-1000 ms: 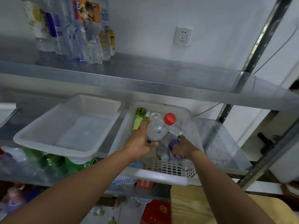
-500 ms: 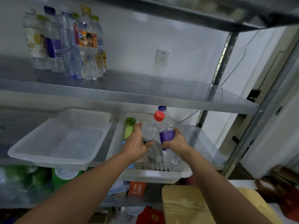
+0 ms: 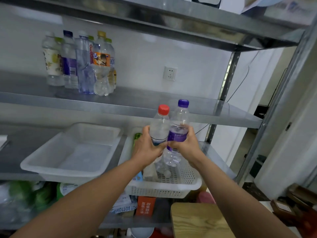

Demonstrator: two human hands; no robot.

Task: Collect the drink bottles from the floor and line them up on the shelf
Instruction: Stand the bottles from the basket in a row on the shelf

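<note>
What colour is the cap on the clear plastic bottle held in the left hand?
The round screw cap is red, clearest in the head view.

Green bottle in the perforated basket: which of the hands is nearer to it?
Left. The left hand, gripping the red-capped bottle, is just beside the green bottle; the right hand, holding the purple-capped bottle, is farther to its right.

You see a wall socket (image 3: 170, 73), a white plastic tub (image 3: 60, 171) beside a holey white basket (image 3: 163, 190), and a wooden board (image 3: 197, 219).
</note>
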